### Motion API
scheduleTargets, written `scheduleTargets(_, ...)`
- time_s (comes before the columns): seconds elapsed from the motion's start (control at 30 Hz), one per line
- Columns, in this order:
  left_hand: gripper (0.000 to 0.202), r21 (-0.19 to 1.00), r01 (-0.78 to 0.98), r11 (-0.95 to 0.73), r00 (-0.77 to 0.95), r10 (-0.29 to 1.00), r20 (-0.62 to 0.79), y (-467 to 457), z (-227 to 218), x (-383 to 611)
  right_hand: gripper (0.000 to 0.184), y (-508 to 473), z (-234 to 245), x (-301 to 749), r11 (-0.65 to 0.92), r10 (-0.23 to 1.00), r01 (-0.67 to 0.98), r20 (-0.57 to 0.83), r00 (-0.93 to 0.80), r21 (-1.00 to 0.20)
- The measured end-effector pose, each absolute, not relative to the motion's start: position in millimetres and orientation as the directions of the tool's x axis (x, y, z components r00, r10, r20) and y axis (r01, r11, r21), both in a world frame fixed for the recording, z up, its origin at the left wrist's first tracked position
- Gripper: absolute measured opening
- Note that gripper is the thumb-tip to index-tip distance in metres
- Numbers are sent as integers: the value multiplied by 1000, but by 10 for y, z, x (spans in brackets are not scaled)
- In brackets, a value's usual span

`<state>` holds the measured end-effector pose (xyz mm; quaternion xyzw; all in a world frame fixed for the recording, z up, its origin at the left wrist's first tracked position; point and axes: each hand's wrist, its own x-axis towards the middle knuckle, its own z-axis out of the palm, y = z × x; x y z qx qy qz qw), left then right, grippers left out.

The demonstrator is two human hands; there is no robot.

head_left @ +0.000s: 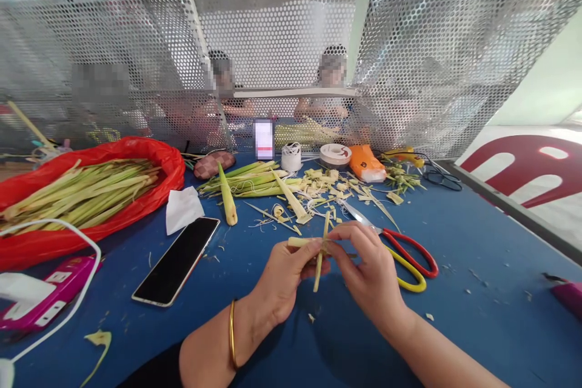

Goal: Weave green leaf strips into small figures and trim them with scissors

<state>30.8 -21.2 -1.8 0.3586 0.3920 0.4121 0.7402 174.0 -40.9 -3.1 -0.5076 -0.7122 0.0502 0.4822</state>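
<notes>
My left hand (284, 273) pinches a pale plant stalk (297, 242) that points left out of its fingers. A narrow yellow-green strip (317, 277) stands crosswise over the stalk. My right hand (370, 273) has its thumb and forefinger pressed together where the two pieces cross; what exactly lies between those fingertips is too small to make out. Just beyond my right hand lie scissors (411, 248) with one red and one yellow handle, partly hidden by the hand. Cut scraps of plant (327, 182) are scattered past both hands.
A red plastic bag (175, 160) of long leaves sits left. Nearby are a phone (177, 264), white tissue (182, 209), a magenta power strip (54, 288), a string spool (291, 159), a tape roll (335, 154) and an orange packet (366, 163). A perforated metal screen (282, 30) stands behind; people sit beyond it.
</notes>
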Motion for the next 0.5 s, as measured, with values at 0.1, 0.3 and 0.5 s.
scheduleTargets(0.1, 28, 861, -353, 367, 331, 909, -252, -184, -22, 288, 23, -419, 1, 1764, 648, 658, 674, 707, -259, -356)
scheduleTargets(0.3, 27, 859, -361, 363, 301, 917, -261, -175, -12, 271, 23, -418, 24, 1794, 704, 555, 706, 684, -474, -83)
scheduleTargets(0.5, 37, 858, -354, 372, 336, 907, -254, -204, 4, 290, 19, -421, 11, 1805, 720, 540, 688, 697, -471, -93)
